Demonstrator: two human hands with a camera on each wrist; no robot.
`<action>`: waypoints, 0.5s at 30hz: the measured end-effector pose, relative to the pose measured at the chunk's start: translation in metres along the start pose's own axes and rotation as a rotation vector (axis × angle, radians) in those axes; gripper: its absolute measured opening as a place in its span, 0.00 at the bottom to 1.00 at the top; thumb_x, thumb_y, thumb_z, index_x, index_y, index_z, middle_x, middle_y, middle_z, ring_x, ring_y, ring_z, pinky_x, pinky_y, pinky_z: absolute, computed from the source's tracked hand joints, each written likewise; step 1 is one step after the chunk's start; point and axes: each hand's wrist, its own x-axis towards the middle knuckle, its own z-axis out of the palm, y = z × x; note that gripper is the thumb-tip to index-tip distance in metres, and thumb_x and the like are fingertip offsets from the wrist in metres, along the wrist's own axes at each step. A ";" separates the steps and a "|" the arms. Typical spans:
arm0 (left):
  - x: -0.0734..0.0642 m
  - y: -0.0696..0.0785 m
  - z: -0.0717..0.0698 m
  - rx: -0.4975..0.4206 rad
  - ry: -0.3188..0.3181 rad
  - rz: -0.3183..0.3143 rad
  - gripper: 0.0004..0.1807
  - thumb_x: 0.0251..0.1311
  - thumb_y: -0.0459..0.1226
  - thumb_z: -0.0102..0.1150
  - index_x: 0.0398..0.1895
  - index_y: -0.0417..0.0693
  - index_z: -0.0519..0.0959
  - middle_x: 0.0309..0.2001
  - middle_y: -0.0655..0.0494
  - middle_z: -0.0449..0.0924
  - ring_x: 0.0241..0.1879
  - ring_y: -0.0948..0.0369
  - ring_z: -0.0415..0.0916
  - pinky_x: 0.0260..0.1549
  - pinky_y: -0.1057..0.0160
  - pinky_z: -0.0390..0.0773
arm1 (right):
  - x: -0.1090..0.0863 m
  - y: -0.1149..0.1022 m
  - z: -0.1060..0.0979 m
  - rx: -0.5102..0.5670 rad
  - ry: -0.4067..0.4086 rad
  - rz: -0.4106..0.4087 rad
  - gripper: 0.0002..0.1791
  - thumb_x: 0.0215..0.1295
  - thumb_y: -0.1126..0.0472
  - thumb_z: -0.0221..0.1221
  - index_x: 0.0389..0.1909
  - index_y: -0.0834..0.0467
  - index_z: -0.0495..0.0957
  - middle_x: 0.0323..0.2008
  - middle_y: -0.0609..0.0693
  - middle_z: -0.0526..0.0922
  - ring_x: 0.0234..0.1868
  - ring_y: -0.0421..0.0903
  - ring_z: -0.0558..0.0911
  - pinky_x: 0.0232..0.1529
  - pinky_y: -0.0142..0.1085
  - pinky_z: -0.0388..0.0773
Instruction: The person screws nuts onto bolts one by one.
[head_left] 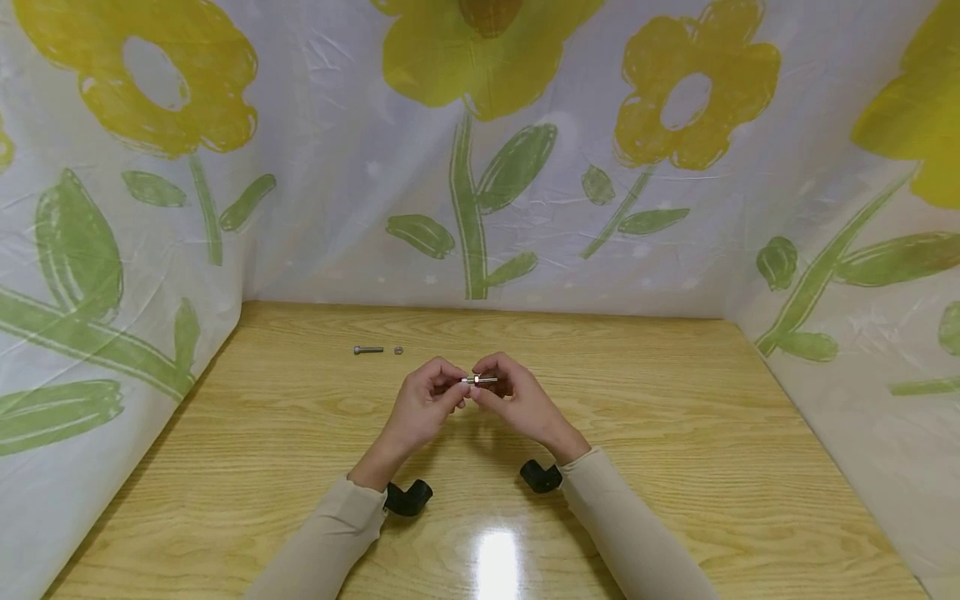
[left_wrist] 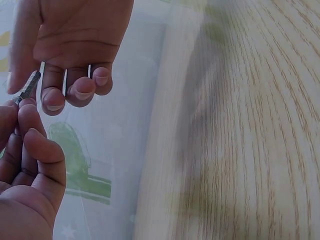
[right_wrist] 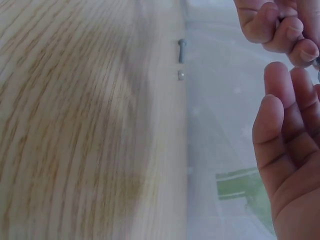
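Note:
In the head view my left hand (head_left: 422,402) pinches a metal bolt (head_left: 491,380) by its head end, the threaded shank pointing right. A hex nut (head_left: 476,380) sits on the shank near the left fingertips. Thumb and index finger of my right hand (head_left: 525,402) close round the nut from above and below. The left wrist view shows the threaded bolt (left_wrist: 33,82) sticking out past the left fingers, toward the right palm. The other right fingers are loosely bent, away from the bolt. In the right wrist view the bolt is mostly cut off at the edge.
A second bolt (head_left: 369,350) lies on the wooden table (head_left: 675,417) beyond the hands, with a loose nut (head_left: 398,351) just right of it. Black curved pieces show beside the left cuff (head_left: 408,498) and right cuff (head_left: 540,477). Flower-printed cloth (head_left: 322,233) surrounds the table's back and sides.

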 end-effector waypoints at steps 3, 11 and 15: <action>0.000 0.000 -0.001 -0.007 -0.001 -0.004 0.05 0.65 0.26 0.54 0.42 0.31 0.75 0.36 0.32 0.80 0.33 0.35 0.74 0.31 0.61 0.79 | 0.004 0.018 0.002 0.019 0.014 -0.027 0.15 0.68 0.66 0.56 0.52 0.68 0.69 0.46 0.59 0.77 0.43 0.56 0.82 0.42 0.47 0.79; 0.000 0.000 0.001 -0.009 0.004 0.005 0.05 0.64 0.26 0.54 0.41 0.31 0.75 0.36 0.34 0.80 0.33 0.34 0.74 0.31 0.56 0.79 | 0.004 0.035 0.002 -0.040 0.010 -0.041 0.13 0.75 0.53 0.48 0.38 0.58 0.75 0.33 0.54 0.78 0.30 0.60 0.78 0.29 0.40 0.76; 0.000 0.000 0.002 -0.019 0.001 0.016 0.05 0.64 0.25 0.54 0.40 0.30 0.75 0.37 0.31 0.80 0.32 0.34 0.73 0.32 0.53 0.80 | 0.003 0.034 0.002 -0.070 0.013 -0.028 0.21 0.75 0.49 0.45 0.35 0.61 0.75 0.29 0.54 0.78 0.29 0.62 0.76 0.27 0.36 0.72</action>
